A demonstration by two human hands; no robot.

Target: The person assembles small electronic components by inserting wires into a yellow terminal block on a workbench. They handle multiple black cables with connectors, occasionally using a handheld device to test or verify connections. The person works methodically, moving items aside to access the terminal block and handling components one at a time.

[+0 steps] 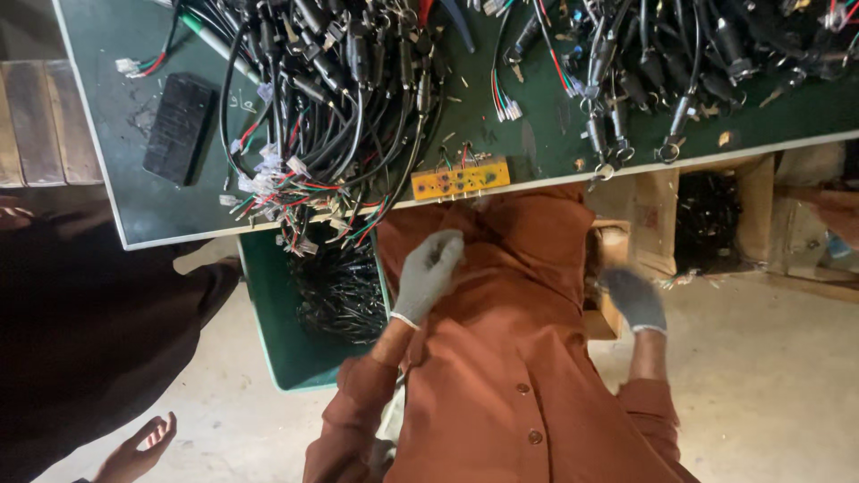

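- Your left hand (pixel 428 275) wears a grey glove and rests against the rust-coloured garment (pixel 510 358) over your lap, just near of the tabletop (pixel 161 215) edge. Its grip is loosely curled, fingers bent inward; it holds nothing visible.
- Your right hand (pixel 635 300), also gloved in grey, hangs below the tabletop edge on the right, beside a cardboard box (pixel 613 250). It is blurred; you cannot tell whether its grip is open or closed.
- The thing nearest your left hand is the orange circuit board (pixel 460 179). It lies flat at the near edge of the tabletop, just far of the hand and apart from it.
- The board's long axis runs left to right, along the tabletop edge, with its right end tilted slightly far. Short coloured wires rise from its far side.
- Left of the board, a dense heap of black cables (pixel 340 98) with red, green and white leads spills over the near edge, into a green bin (pixel 268 304) below.
- A second cable heap (pixel 680 63) covers the far right of the tabletop.
- A black rectangular block (pixel 179 128) lies on the left of the tabletop.
- Another person's hand (pixel 134 452) shows at the near left, well apart from yours.
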